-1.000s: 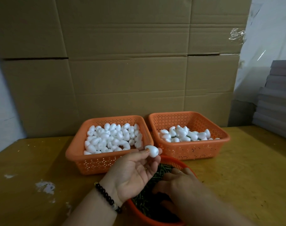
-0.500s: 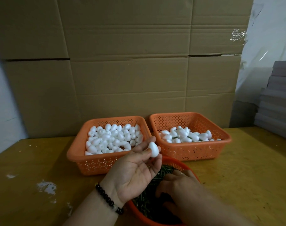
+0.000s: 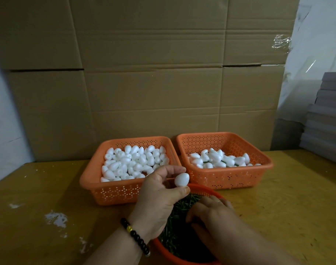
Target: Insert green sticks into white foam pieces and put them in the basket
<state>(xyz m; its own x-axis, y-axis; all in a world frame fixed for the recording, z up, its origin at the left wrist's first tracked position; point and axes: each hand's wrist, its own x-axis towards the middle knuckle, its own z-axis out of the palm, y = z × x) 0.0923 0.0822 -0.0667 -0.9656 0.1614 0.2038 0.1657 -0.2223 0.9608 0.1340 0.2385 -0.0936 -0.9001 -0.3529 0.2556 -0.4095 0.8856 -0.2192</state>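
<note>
Three orange containers sit on the yellow tabletop (image 3: 48,188). At about eleven o'clock from the hands, the left basket (image 3: 113,194) is heaped with plain white foam pieces (image 3: 133,162), egg-shaped and packed close. Just beside it, at one o'clock, the right basket (image 3: 230,178) holds a smaller pile of foam pieces with green sticks (image 3: 217,159) – a few dark stems show between the white. Nearest the person, at six o'clock, a round orange bowl (image 3: 205,190) is full of loose green sticks (image 3: 182,203).

The left hand (image 3: 157,199), a dark bead bracelet (image 3: 135,236) on its wrist, hovers over the bowl's far rim; its grip is closed on one foam piece (image 3: 182,179), pinched between thumb and fingertips. The right hand (image 3: 211,215) reaches palm-down into the bowl among the sticks – its fingers curl under, so I cannot tell whether its grip has hold of anything. Brown cardboard boxes (image 3: 153,73) stand behind the baskets.
</note>
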